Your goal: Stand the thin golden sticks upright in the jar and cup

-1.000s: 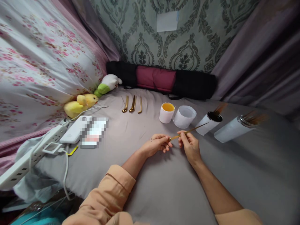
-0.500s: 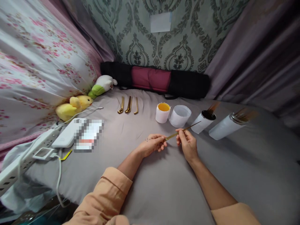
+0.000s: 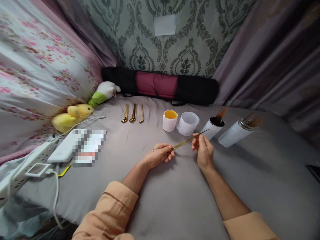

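A slender gold-coloured stick (image 3: 183,143), tapering to a dark thin tip, slants up to the right between my hands. My left hand (image 3: 160,155) pinches its lower, thicker end between thumb and fingers. Nearer the tip, my right hand (image 3: 205,151) has its fingers closed on the thin part. Just beyond the hands stand a white cup with a yellow inside (image 3: 170,123), a wider white cup (image 3: 188,126), a white cylinder with a dark opening (image 3: 211,129) and a long white cylinder (image 3: 231,135), with brownish thin pieces sticking out of both cylinders.
Several gold bent-ended pieces (image 3: 132,113) lie on the grey sheet (image 3: 175,200). On the left are a power strip (image 3: 15,176), a white power bank (image 3: 65,146), a blurred-out phone (image 3: 90,146) and plush toys (image 3: 75,116). A black and maroon bag (image 3: 157,83) lies along the wall.
My right hand has slid along the stick towards its thin tip, away from my left hand, which keeps its hold. The whole view has shifted slightly.
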A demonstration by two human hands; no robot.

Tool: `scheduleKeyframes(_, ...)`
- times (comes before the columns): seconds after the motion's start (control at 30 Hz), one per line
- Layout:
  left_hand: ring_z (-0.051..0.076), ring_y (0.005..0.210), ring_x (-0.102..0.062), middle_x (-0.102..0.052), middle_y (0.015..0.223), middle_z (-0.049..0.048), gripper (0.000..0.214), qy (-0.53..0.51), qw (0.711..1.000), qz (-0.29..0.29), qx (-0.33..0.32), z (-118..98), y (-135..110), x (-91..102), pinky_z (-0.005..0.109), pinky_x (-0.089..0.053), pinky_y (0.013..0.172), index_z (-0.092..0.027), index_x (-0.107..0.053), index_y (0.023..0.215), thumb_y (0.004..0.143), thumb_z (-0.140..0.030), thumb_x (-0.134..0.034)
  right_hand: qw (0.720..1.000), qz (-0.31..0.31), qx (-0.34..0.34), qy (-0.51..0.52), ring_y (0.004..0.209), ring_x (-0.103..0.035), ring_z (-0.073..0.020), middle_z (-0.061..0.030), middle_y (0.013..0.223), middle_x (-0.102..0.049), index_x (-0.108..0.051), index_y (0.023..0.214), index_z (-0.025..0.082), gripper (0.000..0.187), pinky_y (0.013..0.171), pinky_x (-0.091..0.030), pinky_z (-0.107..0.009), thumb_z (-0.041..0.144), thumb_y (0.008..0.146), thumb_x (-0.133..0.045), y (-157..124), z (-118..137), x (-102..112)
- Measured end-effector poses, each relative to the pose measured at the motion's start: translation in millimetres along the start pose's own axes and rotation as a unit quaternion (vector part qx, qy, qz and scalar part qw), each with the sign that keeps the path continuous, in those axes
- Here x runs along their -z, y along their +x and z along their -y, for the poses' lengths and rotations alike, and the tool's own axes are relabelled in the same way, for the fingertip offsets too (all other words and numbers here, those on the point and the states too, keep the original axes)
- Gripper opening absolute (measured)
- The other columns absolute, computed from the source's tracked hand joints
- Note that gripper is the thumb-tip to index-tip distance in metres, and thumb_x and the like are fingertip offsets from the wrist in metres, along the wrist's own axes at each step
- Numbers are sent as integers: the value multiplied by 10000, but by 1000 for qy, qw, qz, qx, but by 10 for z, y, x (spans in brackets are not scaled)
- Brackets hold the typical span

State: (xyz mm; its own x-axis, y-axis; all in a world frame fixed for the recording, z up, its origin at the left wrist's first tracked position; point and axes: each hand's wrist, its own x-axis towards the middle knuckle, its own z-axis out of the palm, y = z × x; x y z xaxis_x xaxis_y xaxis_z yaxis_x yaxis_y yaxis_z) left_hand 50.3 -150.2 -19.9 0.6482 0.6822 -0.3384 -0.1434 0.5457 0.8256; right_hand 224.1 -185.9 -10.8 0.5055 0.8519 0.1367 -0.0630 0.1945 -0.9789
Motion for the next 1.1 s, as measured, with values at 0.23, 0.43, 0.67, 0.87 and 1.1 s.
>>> scheduleKeyframes(0.23, 59, 483, -500, -584, 692, 40, 270, 3, 1000, 2, 3, -18, -20, -22, 175, -313, 410, -106, -547, 898, 743, -325, -573, 1000, -21, 15, 15, 458, -419, -61, 17, 616, -471, -565, 845, 171, 331, 419, -347, -192, 472, 797, -434, 70, 45, 55)
scheduleKeyframes(0.43, 53, 475, -493, -575, 685, 29, 283, 8, 1000, 2, 1, 7, -11, -9, 169, -308, 404, -108, -545, 912, 741, -332, -572, 999, -38, 22, 24, 458, -430, -62, 17, 620, -485, -567, 844, 172, 323, 420, -350, -195, 467, 793, -445, 122, 62, 103)
scheduleKeyframes(0.67, 53, 470, -486, -572, 687, 33, 273, 12, 1000, 7, 0, 12, -14, 0, 171, -316, 406, -106, -543, 899, 750, -334, -559, 996, -64, 33, 50, 444, -436, -60, 22, 607, -501, -577, 828, 175, 290, 400, -346, -194, 441, 787, -470, 183, 74, 165)
scheduleKeyframes(0.87, 57, 462, -487, -578, 676, 33, 231, 3, 1000, 9, -1, 3, -14, -5, 179, -328, 416, -117, -535, 846, 745, -322, -568, 996, -65, 28, 58, 438, -436, -54, 29, 600, -506, -580, 821, 179, 268, 399, -347, -191, 430, 768, -504, 187, 100, 165)
scheduleKeyframes(1.1, 67, 503, -500, -574, 689, 45, 245, -13, 1000, 11, -5, 2, -9, 10, 180, -349, 443, -106, -535, 876, 738, -303, -579, 997, -57, 24, 52, 424, -431, -48, 33, 589, -503, -579, 792, 170, 256, 386, -335, -187, 419, 743, -541, 189, 146, 171)
